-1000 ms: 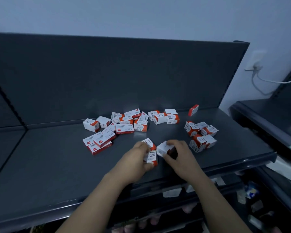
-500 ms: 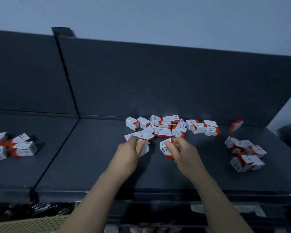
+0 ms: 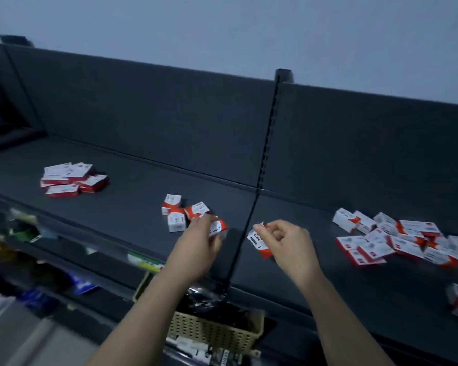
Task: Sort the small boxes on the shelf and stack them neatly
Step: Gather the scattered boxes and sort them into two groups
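Dark shelf (image 3: 132, 202) strewn with loose boxes (image 3: 397, 239); left hand (image 3: 198, 244) grips one box (image 3: 218, 227), right hand (image 3: 288, 241) pinches another box (image 3: 258, 241), stacking barely begun.

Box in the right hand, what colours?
White box with a red end and black print, pinched by the right hand. Head view.

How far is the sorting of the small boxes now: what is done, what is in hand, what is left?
Done: a flat pile lies gathered at the far left, and a small cluster sits nearer the hands, neither stacked neatly. In hand: the left hand grips a box and the right hand pinches a second box. Left: the scattered heap on the right section is unsorted.
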